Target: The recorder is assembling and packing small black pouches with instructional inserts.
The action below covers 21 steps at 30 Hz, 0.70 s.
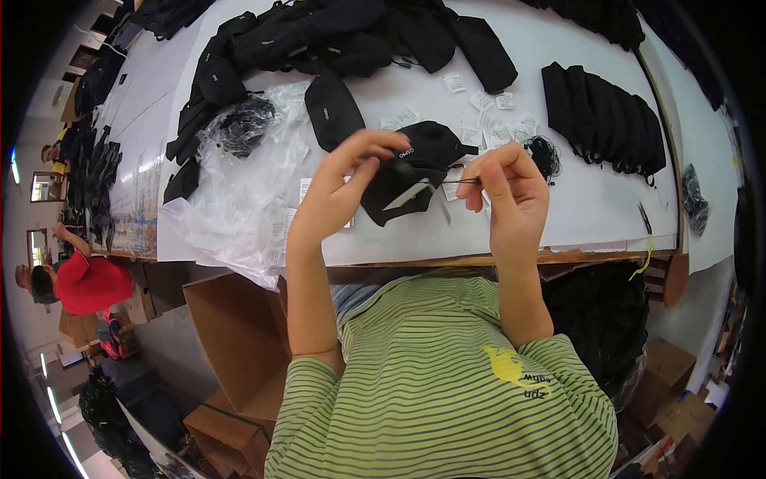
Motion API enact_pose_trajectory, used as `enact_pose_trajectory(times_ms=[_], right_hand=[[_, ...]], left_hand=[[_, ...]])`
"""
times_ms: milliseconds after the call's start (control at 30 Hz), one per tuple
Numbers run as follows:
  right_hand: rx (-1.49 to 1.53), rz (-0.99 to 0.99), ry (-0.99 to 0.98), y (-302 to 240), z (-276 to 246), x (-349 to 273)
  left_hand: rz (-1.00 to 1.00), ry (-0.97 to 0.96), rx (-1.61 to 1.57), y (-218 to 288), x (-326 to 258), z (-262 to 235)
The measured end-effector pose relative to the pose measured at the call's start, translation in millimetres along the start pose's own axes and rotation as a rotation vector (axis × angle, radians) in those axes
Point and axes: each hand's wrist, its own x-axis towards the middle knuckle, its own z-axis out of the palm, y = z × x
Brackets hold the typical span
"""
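Note:
In front of me on the white table is a small black pouch (427, 144) with a pale print, a side tab and a white strip on its lower part. My left hand (339, 188) is at its left edge, fingers curled over the fabric and thumb beneath; the fingertips are partly lost against the black. My right hand (511, 188), to the right of the pouch, pinches a thin black cord (459, 183) between thumb and fingers. The cord runs taut and nearly level from the pouch to that pinch.
Black pouches (311, 40) are heaped at the back, one flat pouch (333, 112) nearer. Right stands a row of pouches (606, 120), beside a bundle of black cords (543, 156) and white labels (511, 128). Clear plastic bags (231, 184) lie left; a cardboard box (239, 343) stands below the edge.

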Motion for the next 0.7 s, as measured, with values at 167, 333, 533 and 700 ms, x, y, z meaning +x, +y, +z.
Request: enact_pose_trajectory(times_ms=[167, 333, 533, 700], right_hand=[[0.092, 0.043, 0.119, 2.1, -12.3, 0.9], [0.108, 0.066, 0.197, 5.7, -22.0, -0.6], [0.199, 0.086, 0.281, 4.6, -46.7, 3.8], [0.351, 0.069, 0.249, 6.1, -72.4, 8.2]], left_hand=[[-0.071, -0.486, -0.091, -7.2, -10.8, 32.7], [-0.054, -0.4, 0.139, -12.9, -22.1, 47.5], [0.241, -0.256, 0.402, -32.5, -18.8, 46.1], [0.229, -0.174, 0.349, -40.1, -31.4, 52.1]])
